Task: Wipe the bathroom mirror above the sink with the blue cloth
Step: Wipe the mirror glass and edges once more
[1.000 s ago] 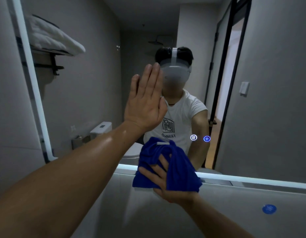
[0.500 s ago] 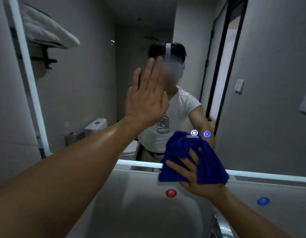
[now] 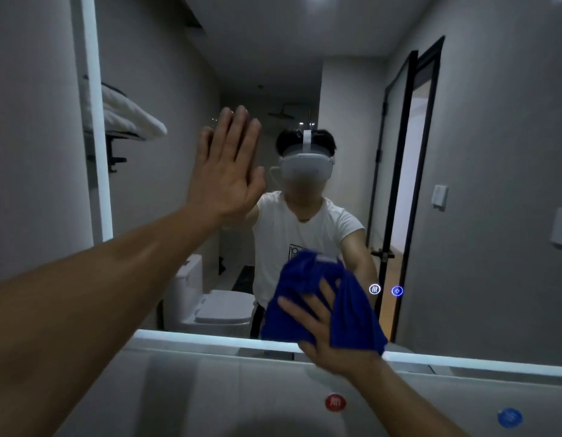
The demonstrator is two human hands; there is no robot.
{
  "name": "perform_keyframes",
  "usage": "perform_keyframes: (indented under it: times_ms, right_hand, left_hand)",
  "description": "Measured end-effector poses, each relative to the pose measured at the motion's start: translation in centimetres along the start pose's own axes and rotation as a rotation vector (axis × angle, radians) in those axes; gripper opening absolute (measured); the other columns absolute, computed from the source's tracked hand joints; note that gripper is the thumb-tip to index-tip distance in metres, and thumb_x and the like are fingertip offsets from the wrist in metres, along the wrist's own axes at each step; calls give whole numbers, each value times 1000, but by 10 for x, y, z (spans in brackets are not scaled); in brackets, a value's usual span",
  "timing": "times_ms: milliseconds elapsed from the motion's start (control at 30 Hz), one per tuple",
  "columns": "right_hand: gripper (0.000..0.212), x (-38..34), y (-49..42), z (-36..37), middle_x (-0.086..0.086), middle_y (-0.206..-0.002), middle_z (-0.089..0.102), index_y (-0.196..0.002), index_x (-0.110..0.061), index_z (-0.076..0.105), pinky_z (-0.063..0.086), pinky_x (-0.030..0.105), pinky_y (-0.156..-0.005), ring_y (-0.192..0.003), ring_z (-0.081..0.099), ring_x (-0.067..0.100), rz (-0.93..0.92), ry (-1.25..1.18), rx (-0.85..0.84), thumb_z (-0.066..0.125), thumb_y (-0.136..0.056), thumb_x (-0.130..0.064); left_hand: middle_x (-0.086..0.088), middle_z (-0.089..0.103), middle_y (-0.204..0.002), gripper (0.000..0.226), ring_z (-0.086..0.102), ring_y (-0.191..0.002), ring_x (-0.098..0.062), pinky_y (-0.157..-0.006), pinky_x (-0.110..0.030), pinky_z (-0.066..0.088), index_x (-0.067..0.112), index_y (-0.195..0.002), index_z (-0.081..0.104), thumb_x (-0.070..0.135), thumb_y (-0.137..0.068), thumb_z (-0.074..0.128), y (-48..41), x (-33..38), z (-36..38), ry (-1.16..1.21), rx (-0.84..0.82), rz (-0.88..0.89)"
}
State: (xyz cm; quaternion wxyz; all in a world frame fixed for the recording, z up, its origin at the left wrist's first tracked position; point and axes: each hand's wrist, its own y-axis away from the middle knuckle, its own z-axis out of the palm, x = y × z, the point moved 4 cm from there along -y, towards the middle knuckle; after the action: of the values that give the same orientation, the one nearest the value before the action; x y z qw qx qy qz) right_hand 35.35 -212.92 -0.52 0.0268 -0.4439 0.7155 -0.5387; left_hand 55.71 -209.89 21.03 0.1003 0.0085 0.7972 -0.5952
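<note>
Right hand (image 3: 323, 326) presses blue cloth (image 3: 308, 298), fingers spread and straight, against mirror (image 3: 494, 152) just above its lit lower edge; left hand (image 3: 226, 171), up-left of it, lies open-palmed on the mirror, holding nothing; risks: bare palm likely smears; bunched cloth may slip.

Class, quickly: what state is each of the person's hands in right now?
Left hand: open, fingers straight, palm toward the wall mirror.
Right hand: open, straight fingers pressing the crumpled blue cloth against it.
</note>
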Motion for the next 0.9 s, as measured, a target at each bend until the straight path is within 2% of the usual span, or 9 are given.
perform_keyframes:
  times_ms: [100,167,333,433,500,633,733,800,900]
  right_hand:
    - [69,41,-91,-27,8,-161,22,-153,-27,31,-1,56,-120,-149,9,38,187,101,73,48,-90,-49]
    - [74,51,-127,-41,10,-162,18,-155,-26,30,-7,55,-120,-149,5,39,227,149,74,47,-87,-50]
    - [78,21,-81,-11,10,-160,20,-154,-26,26,-9,54,-120,-147,10,41,335,169,82,48,-84,-51]
    - [79,-16,-18,19,4,-159,24,-153,-29,27,-6,54,-121,-151,6,35,206,170,-35,54,-82,-53]
    - [74,-24,1,21,-1,-161,23,-153,-31,30,-1,53,-121,-152,6,29,116,97,-42,54,-86,-49]
    - [67,20,-53,-8,2,-161,24,-153,-30,30,6,59,-119,-150,11,37,-40,99,1,47,-90,-50]
    - [76,69,-139,-50,5,-161,17,-154,-32,22,-6,52,-120,-149,5,38,162,179,108,48,-85,-54]
    - [76,84,-174,-65,7,-163,13,-156,-32,19,-6,55,-119,-149,2,39,302,202,142,43,-88,-57]
    - [75,71,-164,-53,11,-162,19,-155,-26,26,-2,59,-119,-148,8,41,381,205,151,46,-88,-53]
  left_hand:
    - [-10,4,-167,70,-1,-154,-23,-122,-44,-2,15,-159,12,43,-97,27,2,-2,3,33,13,30]
    - [-9,3,-167,67,-2,-154,-23,-122,-43,-3,15,-159,10,41,-99,26,4,-3,4,52,21,43]
    - [-9,2,-167,66,-2,-154,-23,-123,-45,-2,15,-159,9,40,-99,23,3,-4,7,45,51,34]
    - [-10,3,-167,67,-1,-154,-24,-123,-46,1,15,-159,9,40,-99,23,3,-5,8,52,52,40]
    - [-11,6,-167,67,2,-154,-26,-123,-48,4,14,-159,11,39,-98,25,2,-6,8,60,58,51]
    - [-12,7,-166,67,3,-153,-28,-122,-52,8,13,-158,11,39,-98,25,4,-6,9,66,69,64]
    - [-10,3,-167,66,-1,-154,-26,-122,-51,6,15,-159,7,39,-100,24,4,-7,11,76,54,61]
    - [-10,3,-167,65,-1,-154,-27,-122,-51,6,15,-159,6,40,-101,23,4,-6,11,84,66,71]
    - [-11,4,-167,65,1,-154,-27,-122,-52,7,15,-159,7,39,-102,26,4,-6,12,96,59,75]
